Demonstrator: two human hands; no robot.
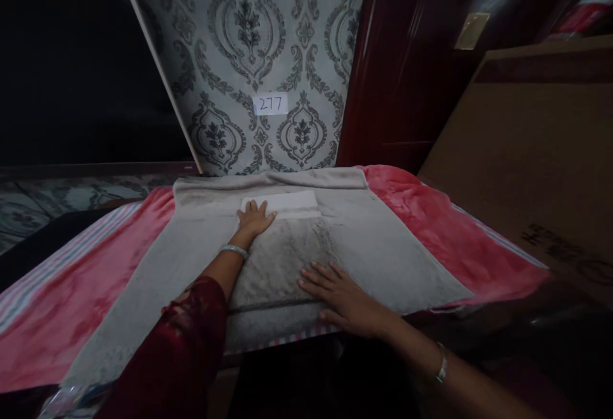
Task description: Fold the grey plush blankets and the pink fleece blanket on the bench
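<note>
Both hands lie flat, fingers spread, on a grey towel (373, 240) over a pink blanket (445, 227): left hand (255, 218) far, touching a white folded cloth (292, 204); right hand (342, 297) near. A cardboard box (527, 163) stands rightward.

red blanket (431, 227), patterned wallpaper (249, 36), label 277 (271, 104)

A grey towel (383, 246) is spread flat over a pink blanket (445, 227) with striped edges. The left hand (253, 218) is laid palm down at the far part of the towel, touching a white strip (287, 204) there; a bangle (234, 251) is worn on its wrist. The right hand (342, 297) is pressed flat near the towel's near edge. A label (271, 104) marked 277 is seen on the patterned wall (249, 29) behind.
</note>
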